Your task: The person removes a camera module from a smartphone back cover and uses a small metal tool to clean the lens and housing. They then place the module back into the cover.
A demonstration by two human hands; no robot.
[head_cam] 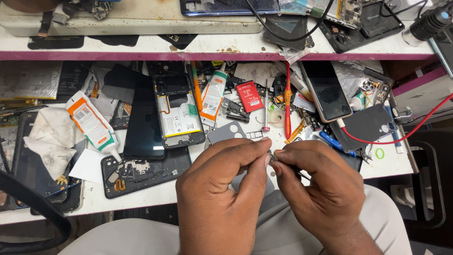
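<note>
Both hands are meeting over the lap — left hand (222,189) and right hand (321,189) pinching tweezers (272,155) at the fingertips, steadying them just clear of the cluttered bench (155,193).

- The left hand (222,196) and the right hand (321,189) meet fingertip to fingertip over the person's lap, just in front of the desk (155,196) edge.
- Both pinch a small, thin metal part (273,155) between thumb and forefinger; what it is cannot be told.
- Behind the hands lies an opened phone (179,113) with its battery showing, and a dark screen panel (144,123) just to its left.
- A phone frame (141,172) with exposed parts lies near the desk's front edge.
- A white glue tube (92,125) with an orange label lies to the left, beside a crumpled cloth (52,139).
- A red cable (401,134) runs in from the right.
</note>
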